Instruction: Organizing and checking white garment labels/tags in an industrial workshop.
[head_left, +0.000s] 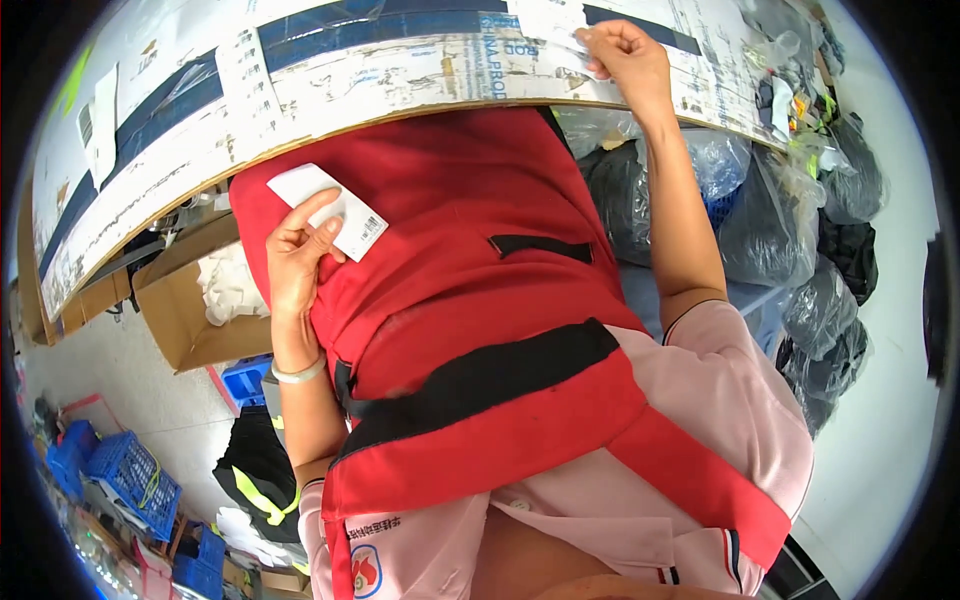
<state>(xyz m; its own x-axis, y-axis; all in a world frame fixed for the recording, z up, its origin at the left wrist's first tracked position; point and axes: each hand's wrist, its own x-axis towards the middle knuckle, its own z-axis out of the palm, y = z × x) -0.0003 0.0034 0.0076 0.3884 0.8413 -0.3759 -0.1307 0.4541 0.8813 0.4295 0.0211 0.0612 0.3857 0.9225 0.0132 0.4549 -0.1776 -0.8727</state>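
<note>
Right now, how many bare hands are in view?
2: the left hand, holding a white card in front of the red apron; the right hand, over the worn tabletop.

**Paper, cloth, lots of shiny plastic**

The white tag (357,222) left of centre looks like smooth paper or thin card. Red apron (470,255) mid-frame: matt cloth, creased. Surface (350,78) up top is scuffed and rough, with a shiny dark strip (420,28) across it. Glossy, crinkly plastic bags (765,230) at right, hard blue plastic crate (135,480) lower left, matt cardboard box (165,310) at left.
</note>
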